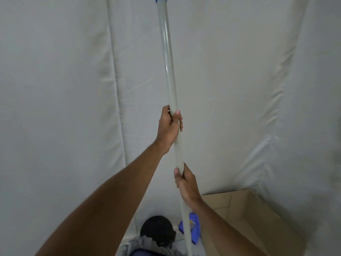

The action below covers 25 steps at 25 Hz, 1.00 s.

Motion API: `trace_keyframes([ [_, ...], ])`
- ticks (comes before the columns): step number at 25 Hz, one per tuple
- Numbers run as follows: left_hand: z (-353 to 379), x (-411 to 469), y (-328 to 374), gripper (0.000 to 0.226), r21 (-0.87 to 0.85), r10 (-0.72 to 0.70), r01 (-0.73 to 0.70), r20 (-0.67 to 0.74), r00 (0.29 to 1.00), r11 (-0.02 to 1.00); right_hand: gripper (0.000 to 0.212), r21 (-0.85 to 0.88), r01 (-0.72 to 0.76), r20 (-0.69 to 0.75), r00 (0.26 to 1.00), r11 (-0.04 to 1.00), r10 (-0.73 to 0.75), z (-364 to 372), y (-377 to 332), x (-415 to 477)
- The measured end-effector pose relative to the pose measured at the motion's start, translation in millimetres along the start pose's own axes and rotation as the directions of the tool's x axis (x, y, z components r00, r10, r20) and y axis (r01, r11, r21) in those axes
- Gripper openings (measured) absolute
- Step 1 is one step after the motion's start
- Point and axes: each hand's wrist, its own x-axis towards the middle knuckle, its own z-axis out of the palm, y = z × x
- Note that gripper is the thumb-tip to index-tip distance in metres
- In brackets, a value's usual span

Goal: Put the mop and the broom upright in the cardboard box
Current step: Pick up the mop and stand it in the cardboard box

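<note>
White fabric walls close in the corner where the open cardboard box [239, 215] sits at five o'clock. Both hands grasp the pale handle [169, 74] of what looks like the mop, held upright: left hand [169, 126] clenched mid-shaft, right hand [186, 183] wrapped lower, its blue head [193, 228] down at six o'clock beside the box. The pole looks stiff, smooth and slippery, likely bottom-heavy, so a spread two-hand hold seems right.

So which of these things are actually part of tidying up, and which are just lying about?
Part of the job:
- long pole, held upright by the left hand above and the right hand below
- blue head at its foot
- cardboard box, open, to the right

Just lying about:
- round black object on the floor
- grey cloth beside it
</note>
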Motion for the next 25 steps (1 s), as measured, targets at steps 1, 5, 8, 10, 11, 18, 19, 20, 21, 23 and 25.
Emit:
trace_keyframes([
  [1, 21.3, -1.5, 5.3, 0.004, -0.010, 0.005, -0.005, 0.025, 1.000, 1.000, 0.019, 0.028, -0.010, -0.012, 1.000, 1.000, 0.010, -17.2, -0.5, -2.4],
  [5, 111.7, -11.2, 20.1, 0.017, -0.027, 0.029, -0.025, 0.153, 0.988, 0.999, 0.019, 0.141, -0.012, -0.059, 0.998, 0.990, 0.021, -96.1, 6.9, -5.0],
  [8, 166.8, -13.4, 23.2, 0.021, -0.053, 0.041, -0.031, 0.200, 0.979, 0.998, 0.018, 0.153, 0.001, -0.077, 0.997, 0.988, 0.011, -146.6, 16.3, -0.1],
  [10, 192.2, -11.3, 22.3, 0.020, -0.067, 0.055, -0.040, 0.223, 0.973, 0.997, 0.018, 0.161, 0.004, -0.086, 0.996, 0.987, 0.010, -168.7, 20.8, 4.1],
  [11, 205.0, -9.4, 20.7, 0.019, -0.075, 0.058, -0.042, 0.230, 0.972, 0.996, 0.019, 0.163, 0.006, -0.095, 0.995, 0.987, 0.009, -180.2, 23.1, 6.9],
  [18, 269.8, 26.1, -21.6, 0.010, -0.123, 0.059, -0.029, 0.252, 0.966, 0.992, 0.017, 0.114, 0.001, -0.136, 0.991, 0.993, 0.015, -242.0, 55.3, 54.0],
  [19, 280.2, 35.0, -33.4, 0.010, -0.131, 0.057, -0.024, 0.252, 0.966, 0.991, 0.016, 0.101, -0.008, -0.145, 0.989, 0.995, 0.022, -250.3, 64.4, 66.3],
  [20, 288.3, 42.7, -45.1, 0.010, -0.141, 0.057, -0.022, 0.251, 0.966, 0.990, 0.015, 0.088, -0.014, -0.151, 0.988, 0.996, 0.027, -256.8, 72.3, 77.1],
  [21, 296.7, 52.4, -58.7, 0.010, -0.151, 0.059, -0.021, 0.248, 0.967, 0.988, 0.015, 0.077, -0.020, -0.158, 0.987, 0.997, 0.032, -263.7, 80.8, 90.2],
  [23, 313.5, 73.8, -86.8, 0.011, -0.161, 0.055, -0.015, 0.249, 0.967, 0.987, 0.014, 0.059, -0.038, -0.171, 0.984, 0.998, 0.047, -277.1, 100.0, 118.4],
  [25, 331.6, 98.1, -114.3, 0.010, -0.172, 0.054, -0.009, 0.257, 0.965, 0.985, 0.016, 0.026, -0.059, -0.186, 0.981, 0.998, 0.062, -290.0, 117.3, 148.6],
])
